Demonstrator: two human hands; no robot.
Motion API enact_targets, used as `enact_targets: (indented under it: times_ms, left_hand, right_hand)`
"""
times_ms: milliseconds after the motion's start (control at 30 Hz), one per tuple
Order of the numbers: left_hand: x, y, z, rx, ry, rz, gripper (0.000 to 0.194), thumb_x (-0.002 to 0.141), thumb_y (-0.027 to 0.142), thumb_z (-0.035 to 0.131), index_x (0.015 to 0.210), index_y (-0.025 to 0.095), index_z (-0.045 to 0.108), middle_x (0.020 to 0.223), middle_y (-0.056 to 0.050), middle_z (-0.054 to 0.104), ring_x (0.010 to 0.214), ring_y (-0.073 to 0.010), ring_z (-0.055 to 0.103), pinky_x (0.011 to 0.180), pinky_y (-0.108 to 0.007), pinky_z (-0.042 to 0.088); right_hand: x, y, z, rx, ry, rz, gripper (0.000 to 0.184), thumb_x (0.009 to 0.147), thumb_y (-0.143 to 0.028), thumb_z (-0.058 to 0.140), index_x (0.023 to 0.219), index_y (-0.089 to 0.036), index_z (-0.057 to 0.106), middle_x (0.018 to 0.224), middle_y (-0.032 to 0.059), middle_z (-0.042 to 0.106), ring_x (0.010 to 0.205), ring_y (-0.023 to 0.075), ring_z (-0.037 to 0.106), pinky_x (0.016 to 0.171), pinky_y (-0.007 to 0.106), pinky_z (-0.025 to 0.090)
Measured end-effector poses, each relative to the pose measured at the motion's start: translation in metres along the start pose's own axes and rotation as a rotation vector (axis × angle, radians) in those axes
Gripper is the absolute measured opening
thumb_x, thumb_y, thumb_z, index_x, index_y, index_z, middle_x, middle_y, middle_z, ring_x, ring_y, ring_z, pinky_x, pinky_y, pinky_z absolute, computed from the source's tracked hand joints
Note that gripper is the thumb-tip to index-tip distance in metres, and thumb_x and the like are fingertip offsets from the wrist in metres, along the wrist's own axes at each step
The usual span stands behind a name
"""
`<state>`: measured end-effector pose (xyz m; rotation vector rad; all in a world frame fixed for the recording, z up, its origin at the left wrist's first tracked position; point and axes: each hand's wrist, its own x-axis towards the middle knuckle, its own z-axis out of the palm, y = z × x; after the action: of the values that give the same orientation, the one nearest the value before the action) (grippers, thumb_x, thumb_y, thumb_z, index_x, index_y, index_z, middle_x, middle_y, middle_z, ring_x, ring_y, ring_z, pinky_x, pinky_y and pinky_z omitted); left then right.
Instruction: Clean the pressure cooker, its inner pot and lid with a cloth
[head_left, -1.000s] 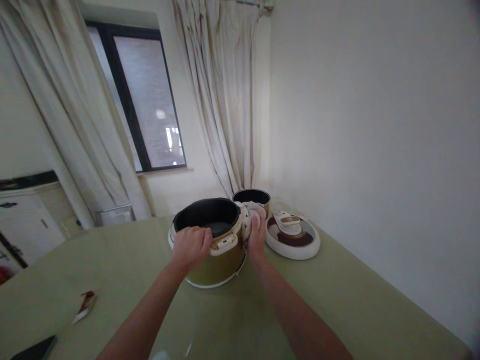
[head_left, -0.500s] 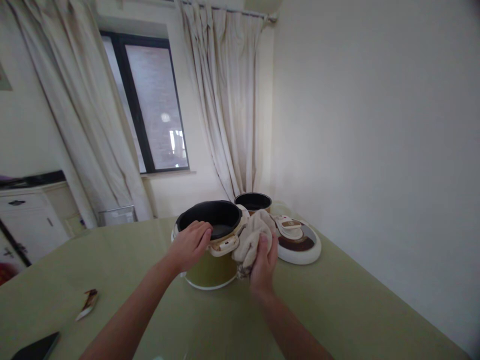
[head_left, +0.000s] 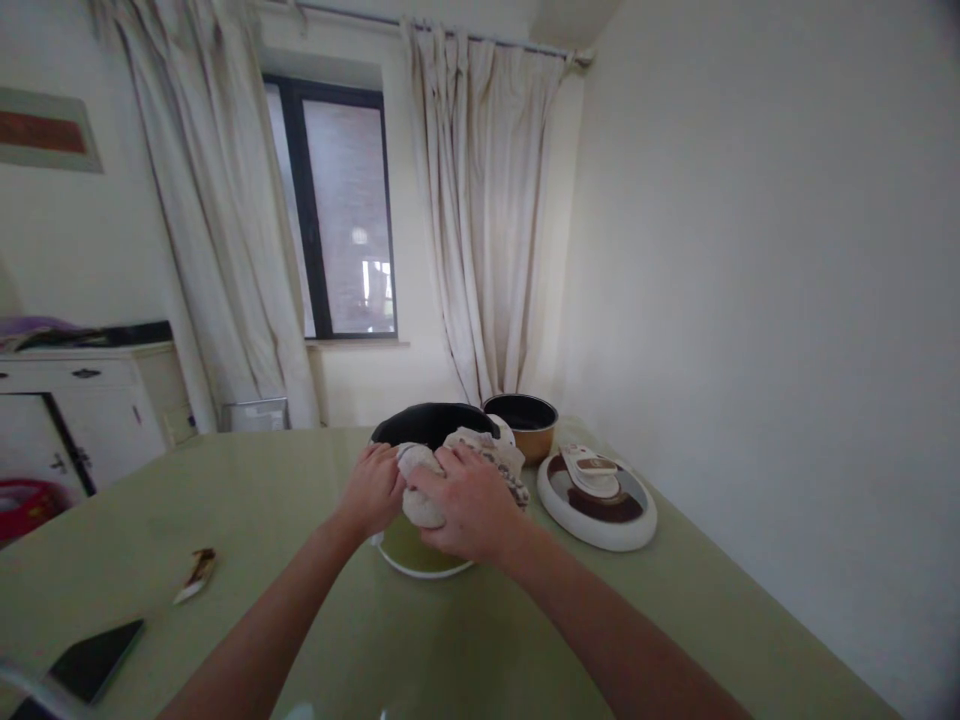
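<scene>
An electric cooker point(head_left: 424, 562) stands on the table with its top uncovered, showing a black inside point(head_left: 431, 420). My left hand point(head_left: 373, 490) is closed over the left front of its rim, fingers curled inward. My right hand point(head_left: 476, 505) is closed on a bunched beige cloth point(head_left: 421, 490) and presses it against the front of the rim. A patterned part of the cloth hangs out behind my right hand. Cloth and hands hide the front of the rim, and the left fingertips are partly hidden.
Behind the cooker at right sits an inner pot point(head_left: 536, 445). A round white-and-brown lid point(head_left: 596, 505) lies right of it, near the wall. At left on the green table point(head_left: 322, 640) are a small brown-and-white piece point(head_left: 196, 575) and a dark flat object point(head_left: 97, 660).
My right hand has brought the cloth leftward from the cooker's right side to the front of its rim, beside my left hand. The view has shifted slightly left.
</scene>
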<state>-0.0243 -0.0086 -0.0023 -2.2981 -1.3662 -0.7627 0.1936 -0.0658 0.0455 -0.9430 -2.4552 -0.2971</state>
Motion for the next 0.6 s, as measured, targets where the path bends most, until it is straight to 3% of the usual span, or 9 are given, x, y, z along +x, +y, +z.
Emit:
enact_targets:
  times_ms: [67,200,267,333,433,600]
  left_hand:
    - [-0.001,0.000,-0.001,-0.004,-0.003,0.002,0.041,0.108,0.027,0.033,0.079,0.024,0.062,0.085,-0.008,0.074,0.089,-0.0269,0.069,0.091,-0.044,0.047]
    - [0.001,0.005,-0.002,0.004,0.008,-0.018,0.050,0.112,0.031,0.026,0.077,0.024,0.060,0.079,-0.007,0.071,0.085,-0.0267,0.068,0.092,-0.046,0.045]
    - [0.003,0.008,-0.001,0.008,0.016,-0.038,0.050,0.112,0.030,0.026,0.074,0.024,0.059,0.078,-0.008,0.071,0.084,-0.0277,0.067,0.092,-0.048,0.044]
    - [0.005,0.011,0.000,0.008,0.018,-0.053,0.050,0.111,0.029,0.027,0.072,0.025,0.058,0.077,-0.009,0.071,0.084,-0.0287,0.067,0.091,-0.049,0.043]
    - [0.006,0.013,-0.001,0.004,0.021,-0.071,0.050,0.110,0.028,0.026,0.072,0.025,0.058,0.076,-0.009,0.070,0.083,-0.0294,0.067,0.091,-0.049,0.043]
    - [0.003,0.010,-0.002,-0.007,0.010,-0.066,0.031,0.101,0.029,0.044,0.076,0.024,0.062,0.081,-0.009,0.072,0.087,-0.0298,0.067,0.090,-0.047,0.045]
  right_hand:
    - [-0.005,0.019,-0.005,0.105,0.014,0.013,0.054,0.077,-0.044,0.087,0.127,-0.030,0.071,0.116,0.0079,0.068,0.109,0.0309,0.060,0.096,0.044,0.048]
    - [-0.037,0.070,-0.010,0.341,0.111,0.191,0.044,0.082,-0.034,0.080,0.124,-0.029,0.071,0.123,0.0053,0.073,0.110,0.0275,0.066,0.100,0.042,0.048]
    - [-0.051,0.084,-0.009,0.389,0.131,0.257,0.040,0.082,-0.029,0.077,0.122,-0.027,0.071,0.123,0.0056,0.075,0.110,0.0276,0.067,0.100,0.042,0.048]
    - [-0.054,0.083,-0.011,0.409,0.153,0.259,0.039,0.081,-0.027,0.076,0.120,-0.025,0.072,0.122,0.0063,0.075,0.110,0.0282,0.067,0.101,0.043,0.048]
    - [-0.037,0.063,-0.020,0.459,0.127,0.127,0.043,0.080,-0.027,0.077,0.122,-0.026,0.072,0.123,0.0055,0.074,0.113,0.0280,0.065,0.104,0.043,0.046]
    - [0.011,0.032,-0.041,0.443,-0.171,-0.044,0.074,0.075,-0.027,0.084,0.145,-0.029,0.061,0.126,0.0052,0.073,0.111,0.0277,0.065,0.098,0.040,0.049]
